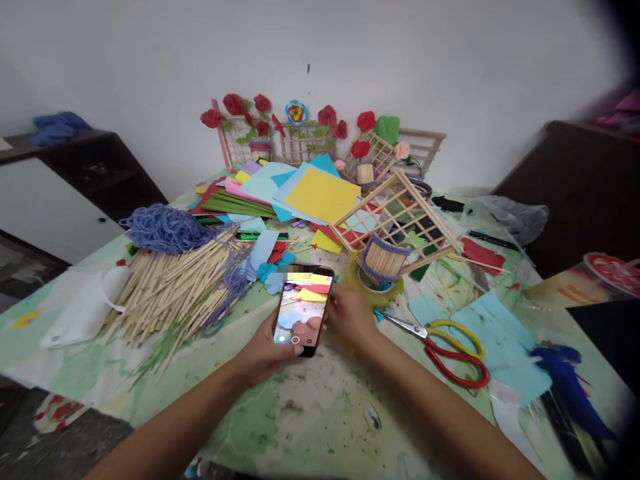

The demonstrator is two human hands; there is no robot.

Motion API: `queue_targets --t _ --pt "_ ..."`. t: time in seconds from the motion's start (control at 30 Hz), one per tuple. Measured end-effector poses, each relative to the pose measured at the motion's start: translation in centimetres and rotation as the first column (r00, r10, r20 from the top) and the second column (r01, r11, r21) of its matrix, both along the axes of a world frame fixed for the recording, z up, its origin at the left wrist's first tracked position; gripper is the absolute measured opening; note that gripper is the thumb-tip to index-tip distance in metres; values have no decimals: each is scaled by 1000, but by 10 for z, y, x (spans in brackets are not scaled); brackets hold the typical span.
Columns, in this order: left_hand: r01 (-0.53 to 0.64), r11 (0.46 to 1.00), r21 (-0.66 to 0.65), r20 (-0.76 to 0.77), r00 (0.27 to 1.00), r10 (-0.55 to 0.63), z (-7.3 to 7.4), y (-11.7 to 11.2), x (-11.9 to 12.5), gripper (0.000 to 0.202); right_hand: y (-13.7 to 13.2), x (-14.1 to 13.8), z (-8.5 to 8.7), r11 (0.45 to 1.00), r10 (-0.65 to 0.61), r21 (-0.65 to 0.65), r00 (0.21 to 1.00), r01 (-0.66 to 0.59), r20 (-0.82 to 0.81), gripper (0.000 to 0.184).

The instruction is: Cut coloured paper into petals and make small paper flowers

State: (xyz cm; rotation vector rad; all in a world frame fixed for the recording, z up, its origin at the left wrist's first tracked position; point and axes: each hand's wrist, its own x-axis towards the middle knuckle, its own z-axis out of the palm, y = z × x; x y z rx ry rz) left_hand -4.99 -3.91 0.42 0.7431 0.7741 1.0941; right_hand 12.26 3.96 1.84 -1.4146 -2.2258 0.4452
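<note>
Left hand (261, 352) cupped, right hand (351, 315) curled

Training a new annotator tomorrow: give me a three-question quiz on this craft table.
1. True or false: the left hand and the right hand both hold the black smartphone.
2. Which lies right of the right hand? A) red-and-yellow-handled metal scissors B) pile of wooden sticks C) blue yarn bundle
3. What colour is the topmost paper sheet beyond the phone?
Key: 1 true; 2 A; 3 yellow.
</note>
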Motion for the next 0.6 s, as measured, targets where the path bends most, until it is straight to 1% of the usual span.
queue_targets --t 0.1,0.17,0.27,0.33,0.37,0.43,0.47,0.53,0.6 --pt "-37 999 -8 11 999 37 -1 0 -3 71 -7 24 4 995 -98 17 995 98 24 23" --pt "-44 998 -34 14 999 44 0 -1 -4 72 -12 35 4 989 -144 -2 989 145 24 26" --pt "-53 997 -65 1 999 53 1 -2 -4 72 -16 40 1 988 -144 -55 989 145 17 27" --pt "-61 996 -69 -10 998 60 3 -3 -4 73 -16 40 0 990 -125 -69 992 127 36 27" --pt "-65 996 -66 -14 998 65 4 -2 -4 73 -16 39 0 991 -120 -54 991 122 52 25" --pt "-83 996 -44 -17 996 82 5 -2 -5 73 -16 35 1 992 -128 30 988 126 83 19" --pt "-97 995 -30 -16 995 96 6 -1 -7 73 -18 32 3 988 -135 82 986 127 97 22" --pt "-133 991 -1 -10 991 133 8 0 -11 74 -22 22 5 983 -112 161 986 91 126 35" --pt "-179 983 37 6 984 179 11 2 -16 77 -28 8 5 985 -4 169 985 -25 173 40"
